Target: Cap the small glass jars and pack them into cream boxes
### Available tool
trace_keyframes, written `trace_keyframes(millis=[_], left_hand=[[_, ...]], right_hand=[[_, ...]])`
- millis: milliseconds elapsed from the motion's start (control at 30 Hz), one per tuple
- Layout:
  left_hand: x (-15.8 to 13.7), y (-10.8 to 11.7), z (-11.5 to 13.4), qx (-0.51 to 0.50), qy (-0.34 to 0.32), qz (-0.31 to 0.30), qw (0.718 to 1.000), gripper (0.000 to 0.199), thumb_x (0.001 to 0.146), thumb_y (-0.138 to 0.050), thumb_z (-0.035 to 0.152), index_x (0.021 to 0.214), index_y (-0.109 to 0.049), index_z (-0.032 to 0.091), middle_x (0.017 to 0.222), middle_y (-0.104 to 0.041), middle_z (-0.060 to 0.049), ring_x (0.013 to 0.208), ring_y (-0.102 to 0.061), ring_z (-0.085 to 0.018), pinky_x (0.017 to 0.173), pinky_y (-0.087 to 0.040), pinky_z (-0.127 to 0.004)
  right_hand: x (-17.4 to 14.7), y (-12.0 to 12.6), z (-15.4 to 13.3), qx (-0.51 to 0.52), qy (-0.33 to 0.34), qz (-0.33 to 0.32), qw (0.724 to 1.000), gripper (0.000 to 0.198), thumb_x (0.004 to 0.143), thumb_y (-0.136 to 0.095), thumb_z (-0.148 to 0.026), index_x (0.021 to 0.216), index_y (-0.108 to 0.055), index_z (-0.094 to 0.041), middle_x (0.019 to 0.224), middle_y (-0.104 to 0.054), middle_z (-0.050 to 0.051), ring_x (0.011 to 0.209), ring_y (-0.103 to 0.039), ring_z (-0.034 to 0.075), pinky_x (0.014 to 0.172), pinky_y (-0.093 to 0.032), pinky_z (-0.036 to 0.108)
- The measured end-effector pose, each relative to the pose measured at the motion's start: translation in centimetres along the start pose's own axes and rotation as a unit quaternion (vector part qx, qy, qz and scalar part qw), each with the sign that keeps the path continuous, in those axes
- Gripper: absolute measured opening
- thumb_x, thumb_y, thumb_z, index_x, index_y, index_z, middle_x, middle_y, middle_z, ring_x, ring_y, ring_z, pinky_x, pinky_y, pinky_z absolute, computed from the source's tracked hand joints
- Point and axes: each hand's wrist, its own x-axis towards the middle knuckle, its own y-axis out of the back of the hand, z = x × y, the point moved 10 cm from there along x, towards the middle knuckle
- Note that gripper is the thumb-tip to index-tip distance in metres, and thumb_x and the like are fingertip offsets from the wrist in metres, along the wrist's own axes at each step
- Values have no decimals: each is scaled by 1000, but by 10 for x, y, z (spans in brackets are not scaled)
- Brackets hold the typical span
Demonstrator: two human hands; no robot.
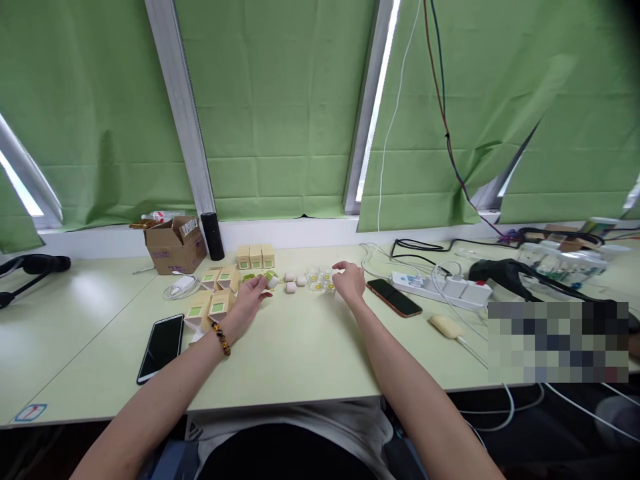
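On the table's left half, my left hand (pixel 246 303) reaches in with a beaded bracelet at its wrist. Its fingers are bent around a small white block (pixel 273 283); the exact contact is too small to make out. Green pieces (pixel 254 276) lie just beyond those fingers. To the right of them are several pale pink and white marshmallow-like pieces (pixel 291 287). My right hand (pixel 350 281) has its index finger raised apart from the thumb, beside a cluster of small clear cups with yellow centres (pixel 315 285). Nothing shows in that hand, though its lower fingers are partly hidden.
Small cream boxes with green windows (pixel 198 307) stand left, with more boxes (pixel 256 257) behind. A white phone (pixel 161 348), dark phone (pixel 395 297), power strip (pixel 440 288), cream mouse-shaped device (pixel 447 327), cardboard box (pixel 175 245) and black cylinder (pixel 213 236) surround the work area.
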Motion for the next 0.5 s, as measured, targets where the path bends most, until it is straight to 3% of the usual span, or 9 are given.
trace_keyframes(millis=[100,167,367,500], left_hand=[[0,0,3,3,-4,3,1000,45,77,-82,58,93,-75,16,103,-70,-8,92,-62,-17,78,-50,-29],[-1,0,4,7,-5,6,1000,45,77,-83,58,93,-75,17,103,-70,-8,92,-61,-17,78,-50,-30],[-2,-1,6,12,-7,11,1000,44,77,-83,56,93,-75,17,101,-70,-7,92,-62,-18,79,-50,-31],[-2,1,6,3,-11,19,1000,45,76,-83,58,92,-75,17,100,-70,-7,91,-61,-17,77,-49,-30]], right_hand=[[-1,-11,-7,-135,59,-72,986,33,70,-67,-13,98,-80,-24,118,-70,14,121,-51,37,97,-41,46],[-3,-15,-8,-162,70,-95,980,31,69,-69,-10,95,-81,-23,121,-69,16,125,-48,39,101,-38,49],[2,-10,-1,-112,35,-136,984,10,74,-69,-9,81,-74,-15,102,-71,22,123,-52,42,101,-40,55],[0,-13,-22,-8,59,-191,980,11,89,-61,-22,92,-71,-18,100,-74,13,100,-66,28,89,-51,42]])
